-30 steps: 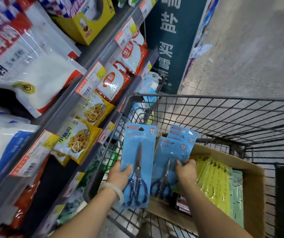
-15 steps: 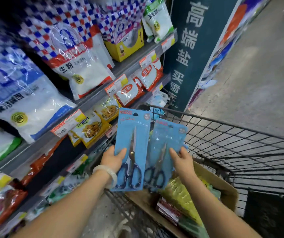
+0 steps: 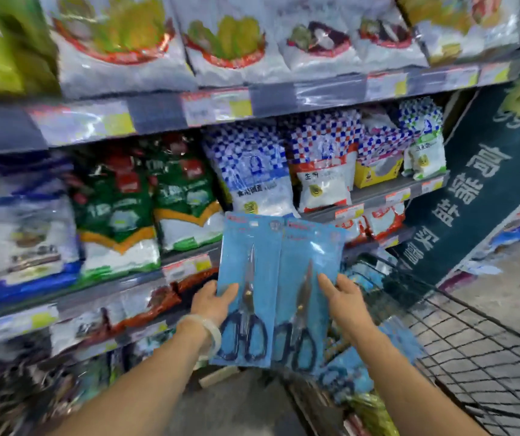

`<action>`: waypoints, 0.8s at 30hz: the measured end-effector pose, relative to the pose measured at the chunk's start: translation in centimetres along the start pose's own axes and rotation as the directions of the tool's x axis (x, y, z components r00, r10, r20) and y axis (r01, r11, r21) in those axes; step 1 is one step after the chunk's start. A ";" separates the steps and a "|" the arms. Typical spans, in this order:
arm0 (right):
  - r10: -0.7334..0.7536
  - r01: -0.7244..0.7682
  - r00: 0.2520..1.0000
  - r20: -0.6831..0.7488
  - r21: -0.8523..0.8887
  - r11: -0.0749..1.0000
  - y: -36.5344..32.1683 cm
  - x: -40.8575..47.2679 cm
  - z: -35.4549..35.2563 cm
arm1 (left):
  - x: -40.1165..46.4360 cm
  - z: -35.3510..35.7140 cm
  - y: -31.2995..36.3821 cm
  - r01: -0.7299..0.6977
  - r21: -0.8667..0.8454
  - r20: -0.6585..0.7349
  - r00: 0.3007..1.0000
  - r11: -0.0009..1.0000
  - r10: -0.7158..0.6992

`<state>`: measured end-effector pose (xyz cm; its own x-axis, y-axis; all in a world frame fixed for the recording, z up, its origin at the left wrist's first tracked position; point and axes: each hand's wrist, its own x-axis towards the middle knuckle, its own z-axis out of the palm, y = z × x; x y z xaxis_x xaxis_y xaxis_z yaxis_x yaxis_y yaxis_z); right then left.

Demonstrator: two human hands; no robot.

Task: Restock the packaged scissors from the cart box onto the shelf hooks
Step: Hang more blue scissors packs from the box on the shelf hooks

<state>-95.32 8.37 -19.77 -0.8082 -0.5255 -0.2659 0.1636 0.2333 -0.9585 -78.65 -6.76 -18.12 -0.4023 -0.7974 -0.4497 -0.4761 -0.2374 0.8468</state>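
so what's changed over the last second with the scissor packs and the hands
Both blue scissor packs have been lifted up out of the cart and away from its box, and now face the bagged goods on the shelves. The view has swung left toward the shelving. Unchanged: the left hand holds the left pack, the right hand holds the right pack, side by side.

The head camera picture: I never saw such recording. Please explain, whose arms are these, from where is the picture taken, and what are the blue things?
The camera sits on a person's head and looks forward and down, so the two bare arms are that person's own. The left hand holds one blue scissors pack; the right hand holds a second scissors pack beside it, slightly overlapping. Behind them stand store shelves with bagged food. At lower right is a wire shopping cart. The picture is blurred.
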 end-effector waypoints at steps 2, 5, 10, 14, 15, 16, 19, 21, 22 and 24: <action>-0.027 0.028 0.997 0.076 -0.007 1.000 -0.9 -2.0 4.9 | -1.2 -5.5 -1.6 -0.010 -0.011 -0.067 0.998 1.000 0.010; -0.035 0.050 0.978 0.204 -0.066 0.997 -1.7 -6.4 12.7 | -4.0 -14.1 -4.9 -0.017 -0.058 -0.168 0.986 0.998 0.007; -0.015 0.086 0.912 0.410 -0.156 0.984 -1.0 -15.7 27.3 | -10.8 -28.8 -12.2 0.009 -0.281 -0.356 0.928 0.960 -0.112; -0.028 0.152 0.807 0.589 -0.162 0.975 -0.7 -24.6 39.3 | -16.6 -40.0 -18.0 0.008 -0.363 -0.511 0.835 0.932 -0.206; -0.045 0.180 0.778 0.627 -0.153 0.972 -0.5 -26.7 42.0 | -17.8 -42.5 -19.2 -0.008 -0.391 -0.543 0.809 0.920 -0.223; -0.058 0.203 0.749 0.660 -0.145 0.968 -0.5 -28.8 44.3 | -19.2 -44.8 -20.2 -0.021 -0.416 -0.569 0.786 0.909 -0.242; -0.031 0.274 0.655 0.755 -0.198 0.941 -0.5 -34.0 50.6 | -22.3 -50.9 -23.3 -0.055 -0.453 -0.650 0.703 0.890 -0.287; -0.007 0.289 0.613 0.790 -0.215 0.933 -0.6 -36.6 54.3 | -23.7 -54.1 -25.2 -0.095 -0.487 -0.685 0.658 0.868 -0.312; 0.002 0.289 0.595 0.803 -0.217 0.932 -0.7 -37.6 56.0 | -24.2 -55.5 -26.0 -0.095 -0.486 -0.698 0.640 0.869 -0.321; 0.016 0.313 0.557 0.830 -0.228 0.922 -0.8 -39.3 59.0 | -24.7 -57.9 -27.6 -0.101 -0.492 -0.718 0.608 0.865 -0.338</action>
<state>-30.32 -19.49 -14.59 0.0219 -0.9683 -0.2487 -0.2308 0.2372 -0.9437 -10.28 -12.60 -13.93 0.4777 -0.8033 -0.3558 0.0136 -0.3981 0.9172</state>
